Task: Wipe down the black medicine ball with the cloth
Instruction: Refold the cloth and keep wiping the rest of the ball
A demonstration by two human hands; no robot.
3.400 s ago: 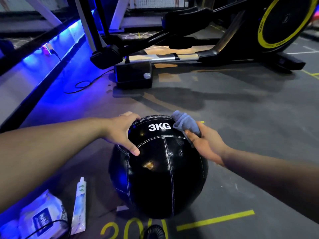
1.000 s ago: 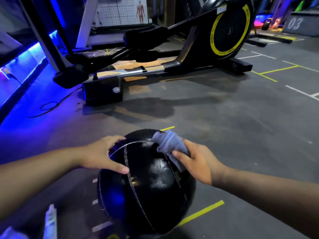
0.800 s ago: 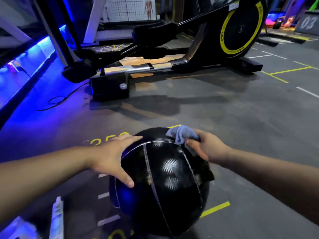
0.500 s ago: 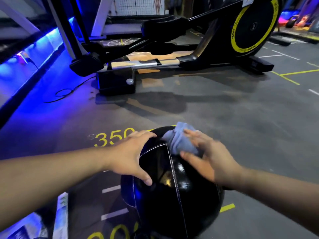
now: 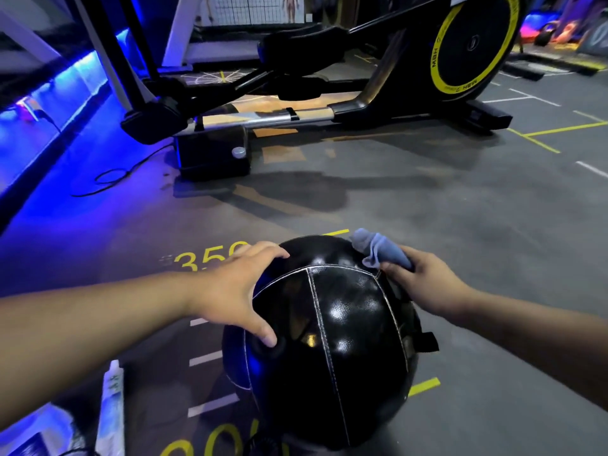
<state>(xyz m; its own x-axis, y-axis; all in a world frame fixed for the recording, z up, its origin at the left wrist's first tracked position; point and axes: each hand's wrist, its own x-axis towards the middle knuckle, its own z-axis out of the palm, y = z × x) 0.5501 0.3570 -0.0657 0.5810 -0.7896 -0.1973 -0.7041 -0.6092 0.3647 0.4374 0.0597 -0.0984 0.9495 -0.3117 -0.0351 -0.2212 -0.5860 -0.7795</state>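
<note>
On ball | left hand spread, palm pressing | right hand gripping cloth against top

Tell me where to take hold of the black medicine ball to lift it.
Cup both palms on opposite flanks of the medicine ball, coming from above. It is round, glossy and too wide for one hand; the left hand spreads over its upper left.

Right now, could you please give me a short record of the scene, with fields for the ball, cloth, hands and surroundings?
target: black medicine ball on the grey floor
cloth: blue-grey, bunched, on the ball's upper right
left hand: spread on the ball's upper left
right hand: grips the cloth
behind: elliptical trainer
near left: white tube on the floor
</note>
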